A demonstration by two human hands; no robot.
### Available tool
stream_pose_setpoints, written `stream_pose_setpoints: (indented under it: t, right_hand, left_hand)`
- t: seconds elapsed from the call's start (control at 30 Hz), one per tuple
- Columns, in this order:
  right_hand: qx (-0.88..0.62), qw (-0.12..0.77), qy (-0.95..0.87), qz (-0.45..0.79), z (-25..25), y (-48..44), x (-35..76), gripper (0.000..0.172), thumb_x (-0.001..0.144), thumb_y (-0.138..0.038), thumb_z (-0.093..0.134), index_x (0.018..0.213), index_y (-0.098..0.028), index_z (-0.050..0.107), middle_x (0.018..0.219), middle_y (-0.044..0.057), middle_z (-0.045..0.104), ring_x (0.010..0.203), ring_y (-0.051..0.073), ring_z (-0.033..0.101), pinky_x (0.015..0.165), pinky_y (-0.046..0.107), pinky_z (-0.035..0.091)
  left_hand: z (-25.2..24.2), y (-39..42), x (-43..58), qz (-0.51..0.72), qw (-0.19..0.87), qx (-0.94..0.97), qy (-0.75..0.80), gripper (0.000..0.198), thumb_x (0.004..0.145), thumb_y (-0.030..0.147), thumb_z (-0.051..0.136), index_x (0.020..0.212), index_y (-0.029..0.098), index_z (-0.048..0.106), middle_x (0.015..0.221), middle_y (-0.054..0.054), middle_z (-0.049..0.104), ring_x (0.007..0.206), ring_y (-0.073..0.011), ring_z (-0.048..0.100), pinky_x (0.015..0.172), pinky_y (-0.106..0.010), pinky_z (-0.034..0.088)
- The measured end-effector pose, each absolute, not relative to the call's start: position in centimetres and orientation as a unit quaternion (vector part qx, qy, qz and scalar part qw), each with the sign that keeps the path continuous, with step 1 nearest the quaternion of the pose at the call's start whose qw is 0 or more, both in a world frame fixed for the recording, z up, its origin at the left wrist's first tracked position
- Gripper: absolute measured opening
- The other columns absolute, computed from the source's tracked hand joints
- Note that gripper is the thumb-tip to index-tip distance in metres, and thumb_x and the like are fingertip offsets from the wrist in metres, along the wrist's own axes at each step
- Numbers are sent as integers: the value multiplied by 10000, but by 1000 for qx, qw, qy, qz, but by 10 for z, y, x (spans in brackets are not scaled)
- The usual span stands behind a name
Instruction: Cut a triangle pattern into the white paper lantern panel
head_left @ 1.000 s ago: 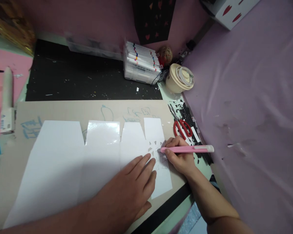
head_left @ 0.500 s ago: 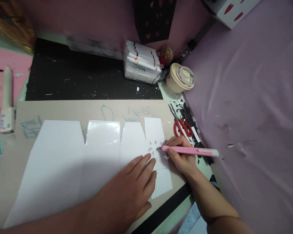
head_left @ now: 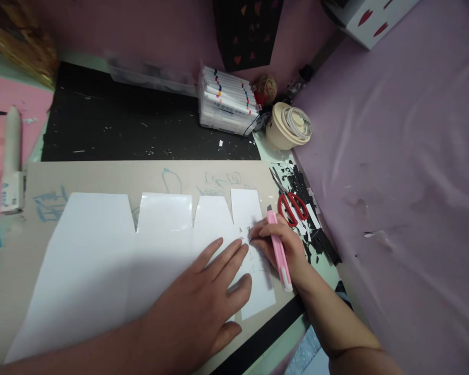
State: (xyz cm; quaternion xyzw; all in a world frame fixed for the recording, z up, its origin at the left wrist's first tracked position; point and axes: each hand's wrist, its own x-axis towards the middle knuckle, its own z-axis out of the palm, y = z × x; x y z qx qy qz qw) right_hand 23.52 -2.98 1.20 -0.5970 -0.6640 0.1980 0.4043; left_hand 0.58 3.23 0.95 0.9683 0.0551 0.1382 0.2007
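A long white sheet of card (head_left: 101, 260), cut into several tabbed panels, lies on a brown cardboard mat (head_left: 101, 177). My left hand (head_left: 207, 297) rests flat on it, fingers spread, pressing near small triangular cut-outs in the rightmost panel. My right hand (head_left: 281, 245) holds a pink craft knife (head_left: 278, 250), now lying along the hand with its blade end pointing away from me. The fingertips of that hand touch the paper at the cut-outs.
Red-handled scissors (head_left: 293, 204) and black paper scraps lie right of the mat. A marker set (head_left: 224, 101), twine ball (head_left: 266, 87) and cream bowl of tape (head_left: 287, 126) stand behind. A glue tube (head_left: 11, 156) lies at left. Purple cloth (head_left: 406, 172) covers the right side.
The pink knife swung from pointing sideways at the cut-outs to lying along my right hand, blade end away. My right fingertips moved onto the paper; my left fingers spread slightly.
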Motion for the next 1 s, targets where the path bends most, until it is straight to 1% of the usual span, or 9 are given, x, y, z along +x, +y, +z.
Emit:
stream_pose_setpoints:
  t: [0.33,0.4,0.47,0.53,0.6,0.7,0.8,0.9,1.0]
  right_hand:
    - [-615,326,-693,191,15,-32,236,214,902,-87,561,977,-288,561,897,36,664,843,226,576,732,412,497]
    - [-615,359,-673,200,15,-33,234,197,906,-96,558,970,-283,555,881,32,649,827,218,587,728,409,505]
    - [-604,452,-631,180,15,-32,233,201,904,-97,565,975,-284,543,860,18,630,796,201,604,713,391,517]
    - [-586,558,-577,108,16,-28,234,210,896,-93,577,966,-286,530,828,0,607,755,179,606,689,364,520]
    - [-587,619,-522,14,20,-24,238,207,881,-105,609,936,-282,517,800,-12,582,733,167,598,677,345,514]
    - [-628,630,-449,-86,27,-21,249,206,852,-163,669,911,-272,504,809,-11,565,744,170,601,714,357,509]
    - [-662,614,-406,-143,32,-23,263,189,840,-196,683,895,-253,511,793,-15,565,722,164,593,750,356,505]
    - [-695,593,-387,-121,31,-26,271,149,845,-190,666,861,-234,524,766,-18,578,692,152,596,746,335,505]
    - [-680,606,-410,-42,24,-25,271,131,864,-156,603,900,-234,503,898,27,684,858,177,668,847,363,502]
  left_hand:
    - [7,30,7,122,199,970,64,536,869,582,567,1262,220,527,1567,-185,342,1465,-336,281,1193,-489,107]
    - [6,30,7,123,198,970,63,539,872,590,559,1266,223,528,1566,-179,345,1467,-331,278,1197,-484,94]
    - [6,31,6,121,194,972,61,536,878,596,544,1265,225,530,1564,-180,348,1470,-329,272,1199,-481,87]
    - [6,31,6,118,190,973,59,533,885,602,527,1265,227,529,1564,-184,344,1475,-330,259,1199,-485,90]
    - [7,33,6,115,187,974,56,525,893,601,514,1263,229,528,1567,-188,336,1477,-335,251,1197,-495,107]
    - [10,34,6,98,186,976,49,513,909,588,492,1267,222,529,1570,-189,329,1473,-353,254,1187,-525,156]
    - [14,34,6,82,185,978,47,500,913,565,498,1279,226,537,1560,-145,370,1468,-361,259,1178,-553,194]
    - [17,31,7,83,181,978,62,491,892,535,550,1275,228,556,1540,-98,420,1472,-358,245,1184,-560,192]
    - [18,30,6,79,162,981,64,482,890,512,557,1273,219,561,1528,-103,436,1469,-361,250,1177,-556,211]
